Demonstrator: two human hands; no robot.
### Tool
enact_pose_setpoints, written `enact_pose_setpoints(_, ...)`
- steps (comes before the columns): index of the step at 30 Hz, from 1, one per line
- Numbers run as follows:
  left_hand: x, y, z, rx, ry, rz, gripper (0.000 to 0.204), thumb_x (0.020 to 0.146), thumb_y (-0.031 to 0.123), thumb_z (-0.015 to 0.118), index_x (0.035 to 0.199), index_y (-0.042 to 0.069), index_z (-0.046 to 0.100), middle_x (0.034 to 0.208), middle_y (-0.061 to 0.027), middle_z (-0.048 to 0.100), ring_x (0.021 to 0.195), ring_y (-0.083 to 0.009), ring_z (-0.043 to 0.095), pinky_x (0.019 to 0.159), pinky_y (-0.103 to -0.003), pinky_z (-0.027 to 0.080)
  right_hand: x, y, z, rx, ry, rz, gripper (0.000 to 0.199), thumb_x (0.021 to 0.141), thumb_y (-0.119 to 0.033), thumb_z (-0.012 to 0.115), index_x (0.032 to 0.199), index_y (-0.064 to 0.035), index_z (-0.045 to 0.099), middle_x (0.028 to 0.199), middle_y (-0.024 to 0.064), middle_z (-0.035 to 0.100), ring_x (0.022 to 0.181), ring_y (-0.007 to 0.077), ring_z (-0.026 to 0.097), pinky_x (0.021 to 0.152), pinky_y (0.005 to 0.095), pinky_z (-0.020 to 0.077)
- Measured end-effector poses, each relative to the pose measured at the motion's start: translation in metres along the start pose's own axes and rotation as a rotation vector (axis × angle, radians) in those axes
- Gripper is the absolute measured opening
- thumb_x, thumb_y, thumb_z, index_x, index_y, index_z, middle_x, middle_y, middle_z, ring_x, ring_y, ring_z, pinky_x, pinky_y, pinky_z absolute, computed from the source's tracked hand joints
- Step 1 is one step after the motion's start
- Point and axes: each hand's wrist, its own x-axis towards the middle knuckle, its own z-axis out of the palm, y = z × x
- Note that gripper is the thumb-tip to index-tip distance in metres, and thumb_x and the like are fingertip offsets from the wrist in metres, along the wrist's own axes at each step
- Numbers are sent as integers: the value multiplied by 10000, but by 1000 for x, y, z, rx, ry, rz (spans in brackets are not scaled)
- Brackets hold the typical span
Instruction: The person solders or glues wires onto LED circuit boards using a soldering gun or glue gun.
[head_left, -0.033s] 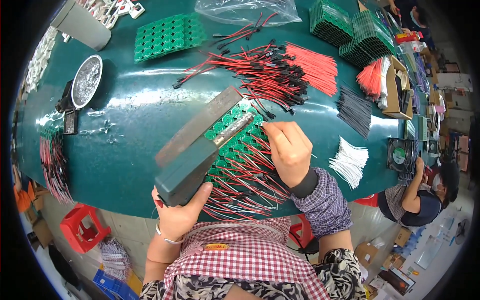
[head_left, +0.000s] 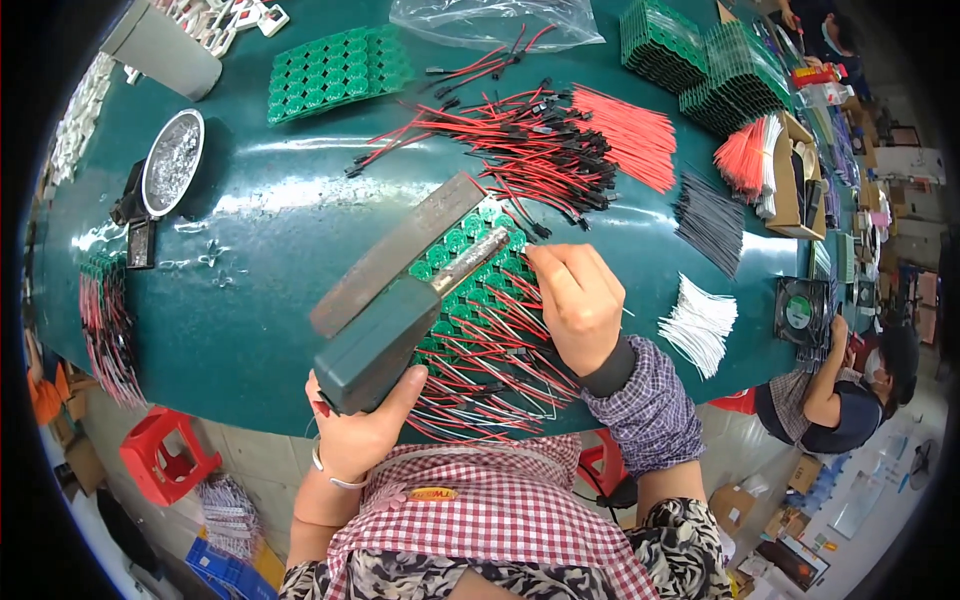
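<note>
- Gripping the dark green soldering gun [head_left: 378,345] from its near end, the left hand [head_left: 362,432] is clamped on the body. This hold seems chosen so that the metal rod [head_left: 468,264] can point away from the fingers, which I suppose is a matter of heat.
- The rod lies across the view of the green circuit board panel [head_left: 461,311], slanting toward its far end. Whether the tip touches a pad, I cannot tell.
- The right hand [head_left: 583,308] has thumb and index finger pressed together at the right edge of the panel. Such a pinch would suit a thin wire, but I cannot see surely what is between them.
- A heavy-looking metal bar [head_left: 400,252] lies along the left side of the panel. Perhaps its weight is there to keep the panel from sliding.
- Red and white wires [head_left: 490,350] spread from the panel toward the person, so the far rows are left less covered.
- Beyond the panel, connector leads [head_left: 545,150] are heaped. To the right, black wires [head_left: 710,222] and white wires [head_left: 698,325] lie in separate bunches on the green table [head_left: 240,330], probably sorted by colour for easy picking on the right hand's side.
</note>
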Motion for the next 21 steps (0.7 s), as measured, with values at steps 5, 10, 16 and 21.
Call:
enact_pose_setpoints(5, 5, -4, 6, 90, -36, 120, 211, 756, 57, 798, 940, 2, 709, 827, -52, 712, 714, -104, 647, 650, -258, 500, 0, 0, 0, -43, -28, -73, 297, 696, 15, 631, 993, 27, 636, 883, 114, 610, 725, 258, 588, 594, 339, 502)
enact_pose_setpoints(10, 8, -6, 8, 162, -89, 155, 196, 758, 65, 785, 930, 7, 711, 806, -69, 711, 668, -145, 670, 625, -267, 506, 0, 1, -1, -57, -47, -79, 310, 694, 0, 632, 1002, 32, 636, 902, 116, 616, 735, 252, 588, 598, 337, 504)
enact_pose_setpoints(16, 9, -3, 8, 152, -99, 139, 188, 762, 50, 772, 931, -2, 708, 808, -78, 711, 665, -154, 669, 622, -272, 507, 2, -4, -3, -54, -63, -35, 327, 656, 92, 657, 974, 16, 661, 877, 115, 641, 723, 255, 607, 606, 339, 515)
enact_pose_setpoints(21, 12, 0, 8, 214, -131, 172, 170, 762, 30, 753, 919, -8, 701, 796, -78, 677, 641, -155, 635, 591, -281, 484, 4, -5, -3, -65, -76, -38, 329, 659, 85, 651, 979, 14, 663, 878, 115, 641, 720, 256, 604, 606, 337, 514)
